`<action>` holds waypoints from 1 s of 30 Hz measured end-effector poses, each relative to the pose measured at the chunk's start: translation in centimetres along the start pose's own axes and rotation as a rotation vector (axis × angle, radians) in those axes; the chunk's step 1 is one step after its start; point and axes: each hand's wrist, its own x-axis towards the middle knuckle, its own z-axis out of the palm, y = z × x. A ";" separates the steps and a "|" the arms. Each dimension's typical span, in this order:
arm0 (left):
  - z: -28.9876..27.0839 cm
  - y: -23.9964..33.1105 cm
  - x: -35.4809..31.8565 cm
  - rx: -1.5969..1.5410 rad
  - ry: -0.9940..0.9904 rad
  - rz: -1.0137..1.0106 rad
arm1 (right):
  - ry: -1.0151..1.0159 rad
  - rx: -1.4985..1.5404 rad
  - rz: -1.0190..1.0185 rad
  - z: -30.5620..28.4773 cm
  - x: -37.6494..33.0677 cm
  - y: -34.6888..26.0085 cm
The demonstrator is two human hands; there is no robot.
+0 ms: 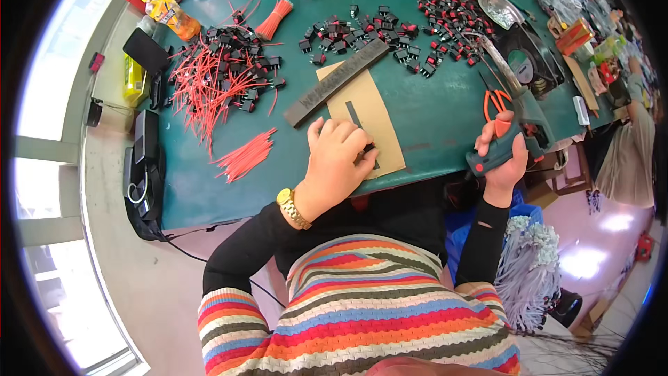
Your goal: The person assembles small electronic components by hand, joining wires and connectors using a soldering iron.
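I see the left hand (339, 155) pressed fingers-down on a tan card sheet (379, 125) at the green table's (431, 108) near edge, perhaps pinching a small dark part. The right hand (502, 160) wraps a teal soldering gun (506, 136) by its grip: rigid, moderately heavy plastic, metal tip best avoided.

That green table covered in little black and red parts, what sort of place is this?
Probably a small electronics assembly workshop. The green table holds heaps of black and red switches and a pile of red wires, and the person's right hand grips a soldering tool while the left hand rests on brown card.
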 end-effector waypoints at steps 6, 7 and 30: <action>-0.9 0.3 0.0 -0.008 -0.053 -0.035 | -0.034 -0.043 0.032 0.0 -0.1 0.0; -1.6 0.7 0.0 0.007 -0.033 -0.028 | -0.028 -0.050 0.030 -0.1 -0.2 0.0; -8.4 -7.3 -4.2 0.053 0.307 -0.335 | 0.021 -0.020 0.006 0.3 -0.3 0.0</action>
